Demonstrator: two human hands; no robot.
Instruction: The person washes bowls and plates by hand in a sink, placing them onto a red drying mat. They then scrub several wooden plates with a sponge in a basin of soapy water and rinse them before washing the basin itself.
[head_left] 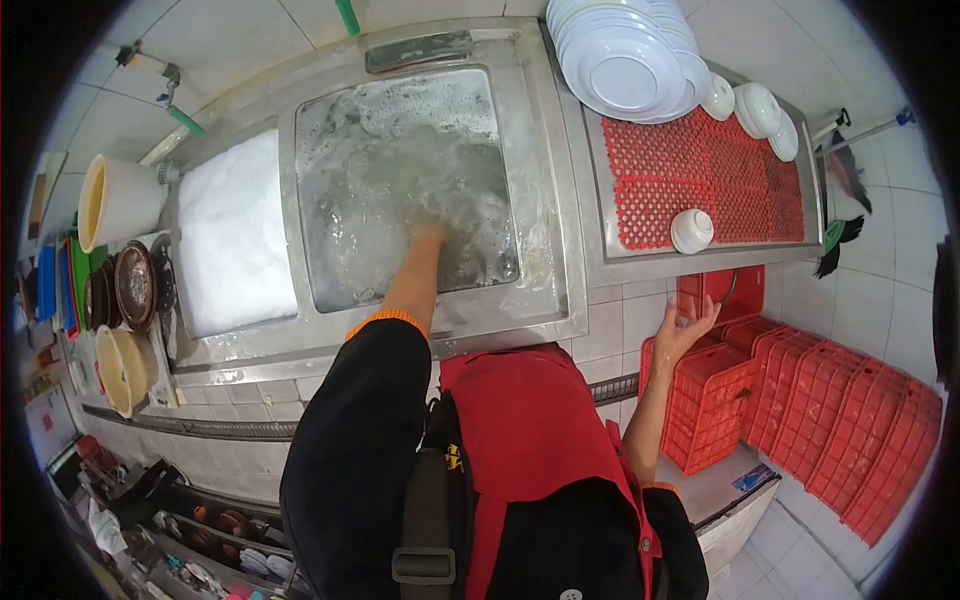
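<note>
My left hand point(428, 234) reaches down into the cloudy, sudsy water point(380, 200) of a steel sink point(540, 230). Its fingers are hidden under the churned surface, so what they touch or hold does not show. Off to the right, my right hand point(686, 324) is raised in the air with fingers apart and nothing visible in it. It is nearest to the red crates point(705, 400) and the front edge of the steel counter. On that counter, a small stack of white bowls point(692, 231) sits on a red perforated mat point(650, 170).
White plates point(622, 68) are stacked at the counter's back, with more white bowls point(757, 108) beside them. White foam point(235, 230) fills the left basin. A cream bucket point(120, 203) and brown round trays point(134, 285) stand far left. Nested red crates point(850, 420) line the right wall.
</note>
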